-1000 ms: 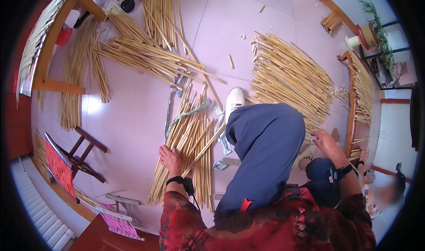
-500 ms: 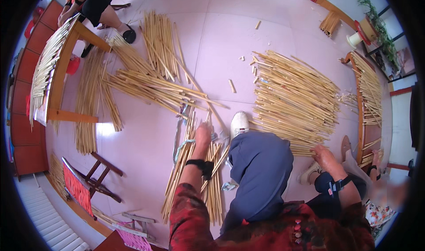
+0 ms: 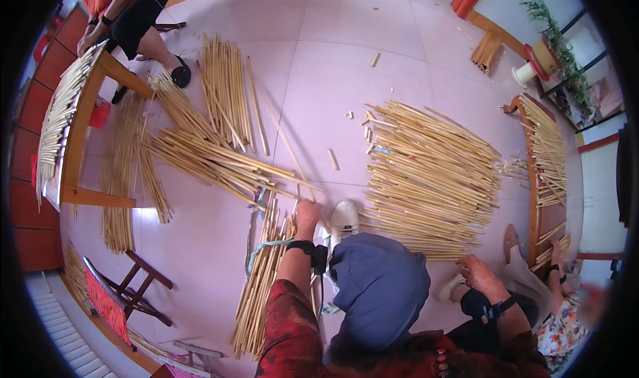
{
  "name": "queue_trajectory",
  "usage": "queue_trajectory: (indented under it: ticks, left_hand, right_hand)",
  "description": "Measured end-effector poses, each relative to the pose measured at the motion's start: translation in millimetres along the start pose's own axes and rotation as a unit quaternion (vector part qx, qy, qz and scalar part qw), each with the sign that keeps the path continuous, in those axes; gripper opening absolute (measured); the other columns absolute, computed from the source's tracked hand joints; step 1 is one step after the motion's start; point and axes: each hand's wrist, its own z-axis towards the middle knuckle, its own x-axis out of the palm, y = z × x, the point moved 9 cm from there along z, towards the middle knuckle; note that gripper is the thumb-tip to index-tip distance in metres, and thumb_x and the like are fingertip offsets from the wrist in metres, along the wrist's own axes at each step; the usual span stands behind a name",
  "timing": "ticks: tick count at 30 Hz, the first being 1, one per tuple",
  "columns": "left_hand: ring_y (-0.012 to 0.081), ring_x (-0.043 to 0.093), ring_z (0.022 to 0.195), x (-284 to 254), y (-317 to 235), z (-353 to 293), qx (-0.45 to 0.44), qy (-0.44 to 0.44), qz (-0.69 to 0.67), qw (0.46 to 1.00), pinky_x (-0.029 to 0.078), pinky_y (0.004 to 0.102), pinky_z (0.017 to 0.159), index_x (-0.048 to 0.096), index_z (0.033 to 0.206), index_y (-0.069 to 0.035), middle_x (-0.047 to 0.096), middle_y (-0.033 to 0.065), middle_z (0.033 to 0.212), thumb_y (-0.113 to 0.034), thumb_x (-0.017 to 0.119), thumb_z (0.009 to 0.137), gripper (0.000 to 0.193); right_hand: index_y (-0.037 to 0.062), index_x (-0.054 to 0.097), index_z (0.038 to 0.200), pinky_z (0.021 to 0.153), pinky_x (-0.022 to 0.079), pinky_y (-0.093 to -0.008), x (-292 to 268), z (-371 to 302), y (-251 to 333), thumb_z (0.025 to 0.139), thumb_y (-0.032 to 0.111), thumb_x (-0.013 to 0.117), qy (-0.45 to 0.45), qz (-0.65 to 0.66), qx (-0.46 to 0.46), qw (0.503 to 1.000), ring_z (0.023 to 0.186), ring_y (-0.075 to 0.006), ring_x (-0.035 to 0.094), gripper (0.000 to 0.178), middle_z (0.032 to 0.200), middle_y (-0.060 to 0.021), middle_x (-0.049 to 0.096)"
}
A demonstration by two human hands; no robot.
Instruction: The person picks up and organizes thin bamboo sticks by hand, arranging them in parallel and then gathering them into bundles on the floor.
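Observation:
My left hand (image 3: 307, 217) is closed around a long, thin wooden stick (image 3: 287, 141), blurred by motion and slanting up and to the left. Beneath that forearm lies a bundle of pale sticks (image 3: 256, 298), with a light blue cloth strip (image 3: 256, 253) across it. My right hand (image 3: 484, 279) hangs beside my right knee, fingers loosely apart and holding nothing. It is closest to the lower edge of a wide layer of sticks (image 3: 429, 185) on the floor. More sticks (image 3: 216, 161) fan out ahead of my left hand.
A wooden table (image 3: 86, 121) topped with sticks stands at far left, a person (image 3: 126, 18) behind it. A red-seated folding stool (image 3: 110, 301) is at lower left. Along the right, a wooden bench (image 3: 530, 138) carries sticks; another person (image 3: 566, 318) sits near it.
My view has tilted and shifted, so the floor appears lower and slightly left. The stick at my left hand has swung and now blurs. My right hand stays by the knee.

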Motion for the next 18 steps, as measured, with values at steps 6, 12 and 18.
queue_trajectory:
  ticks: [6, 12, 18]
  left_hand:
    - [0.0201, 0.059, 0.061, -28, -70, -21, -0.011, 0.052, -0.394, 0.918, 0.05, 0.031, 0.046, 0.047, 0.089, 0.004, 0.053, 0.0107, 0.067, -0.002, 0.047, 0.074, 0.016]
    - [0.0056, 0.034, 0.04, -66, -63, -67, 0.006, 0.049, -0.472, 0.88, 0.027, 0.0199, 0.032, 0.046, 0.097, -0.001, 0.041, 0.0005, 0.06, -0.008, 0.041, 0.081, 0.018]
    - [0.0032, 0.029, 0.036, -58, -78, -115, 0.014, 0.143, -0.491, 0.859, 0.022, 0.0187, 0.03, 0.052, 0.101, -0.002, 0.038, -0.0039, 0.055, -0.019, 0.042, 0.087, 0.024]
  right_hand:
    - [0.0068, 0.056, 0.099, 0.077, 0.043, -0.0387, 2, 2, -8, 0.076, 0.011, 0.057, -0.069, 0.023, -0.017, 0.997, 0.089, -0.0336, 0.052, 0.024, 0.093, -0.0143, 0.053]
    - [0.0056, 0.057, 0.098, 0.077, 0.043, -0.0387, -6, 11, 10, 0.075, 0.011, 0.058, -0.047, 0.047, -0.015, 0.998, 0.089, -0.0337, 0.053, 0.024, 0.094, -0.015, 0.054]
    - [0.0048, 0.058, 0.096, 0.077, 0.043, -0.0385, 0, -3, -9, 0.074, 0.008, 0.058, -0.035, 0.043, 0.004, 0.998, 0.091, -0.0333, 0.052, 0.023, 0.093, -0.0153, 0.055]
